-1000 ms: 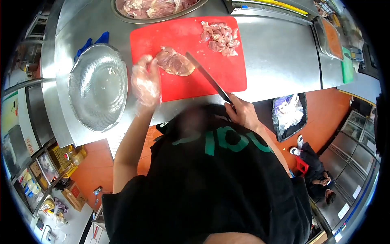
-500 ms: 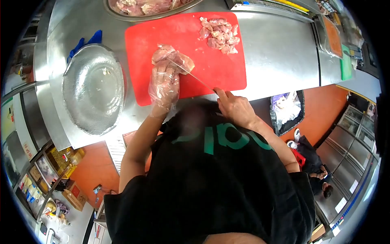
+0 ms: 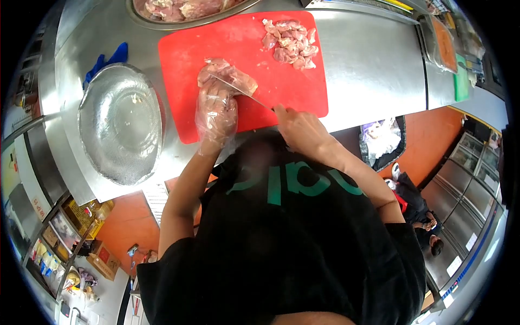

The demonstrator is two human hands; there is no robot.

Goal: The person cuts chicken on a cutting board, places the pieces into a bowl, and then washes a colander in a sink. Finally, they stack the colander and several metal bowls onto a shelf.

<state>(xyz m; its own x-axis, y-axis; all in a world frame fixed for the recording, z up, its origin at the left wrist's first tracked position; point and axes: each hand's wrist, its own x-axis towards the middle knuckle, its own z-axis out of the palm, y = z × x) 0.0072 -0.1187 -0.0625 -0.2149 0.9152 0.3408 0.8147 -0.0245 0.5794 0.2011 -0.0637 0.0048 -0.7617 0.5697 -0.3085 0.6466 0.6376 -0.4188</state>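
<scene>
On a red cutting board [image 3: 184, 59] lies a piece of raw meat [image 3: 241, 81]. My left hand [image 3: 216, 111], in a clear plastic glove, presses on its near side with fingers bent and close together. My bare right hand [image 3: 300, 127] is wrapped round the handle of a knife [image 3: 246, 93], whose thin blade slants up and left across the meat. The handle is mostly hidden in the fist. A heap of small cut meat pieces [image 3: 292, 46] rests at the board's upper right.
A foil-lined oval tray [image 3: 122, 124] stands left of the board, beside a blue cloth-like item [image 3: 108, 62]. Beyond the board is a metal tray of raw meat [image 3: 184, 8]. A lined bin [image 3: 382, 143] stands below the counter edge. Another person [image 3: 417, 208] is at lower right.
My right hand and the knife have moved left and slightly up, the blade reaching further across the meat. My left hand stays on the meat. The whole view has shifted slightly.
</scene>
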